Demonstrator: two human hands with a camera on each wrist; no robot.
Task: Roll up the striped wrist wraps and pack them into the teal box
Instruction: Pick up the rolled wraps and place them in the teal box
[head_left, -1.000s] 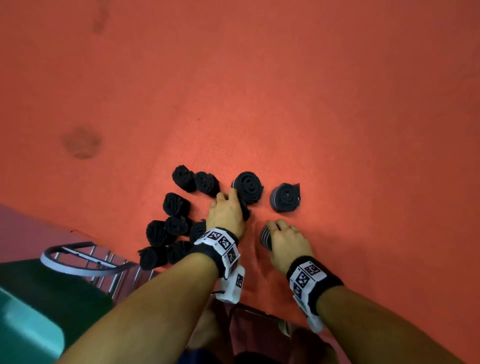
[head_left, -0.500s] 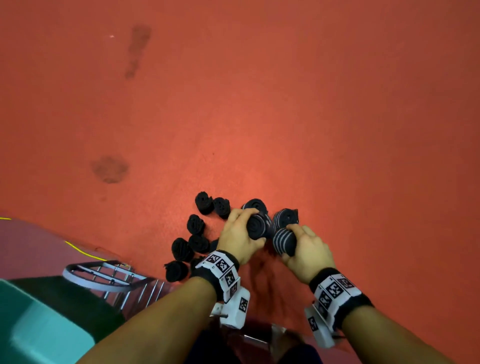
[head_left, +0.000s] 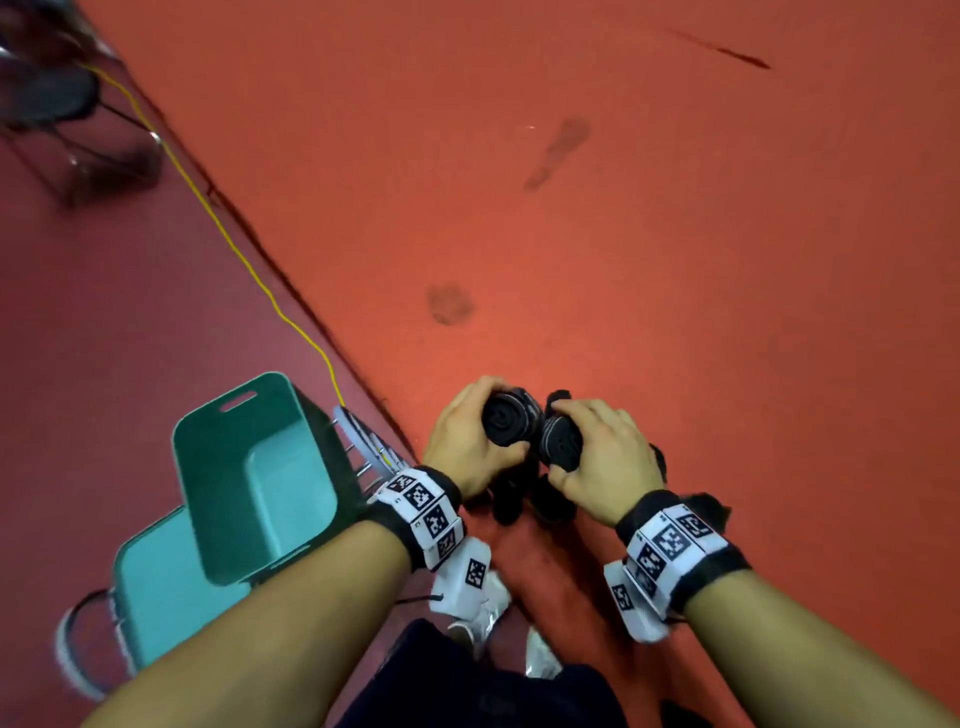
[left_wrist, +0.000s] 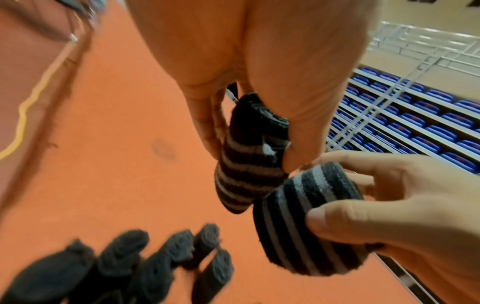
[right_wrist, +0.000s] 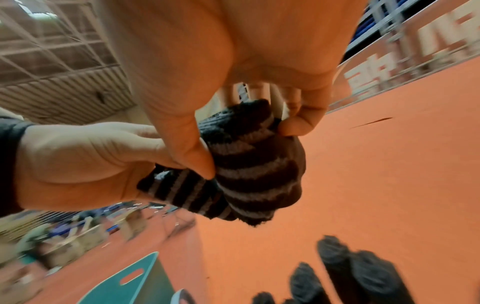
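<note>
Each hand holds one rolled black-and-grey striped wrist wrap above the orange floor. My left hand (head_left: 496, 418) grips one roll (head_left: 514, 423), whose stripes show in the left wrist view (left_wrist: 244, 164). My right hand (head_left: 571, 441) grips a second roll (head_left: 556, 439), also seen in the right wrist view (right_wrist: 259, 170). The two rolls touch side by side. Several more rolled wraps (head_left: 511, 501) lie on the floor under my hands, partly hidden. The teal box (head_left: 228, 415) stands open to the left of my left wrist.
A lighter teal lid (head_left: 156, 597) lies beside the box. A metal wire rack (head_left: 363, 441) stands between the box and my left wrist. A yellow cord (head_left: 234, 244) runs along the floor seam. A dark chair (head_left: 57, 98) stands far left. My shoes (head_left: 483, 608) are below.
Both hands picked a rolled wrap off the floor and raised it above the pile. The head view swung left, bringing the teal box into sight.
</note>
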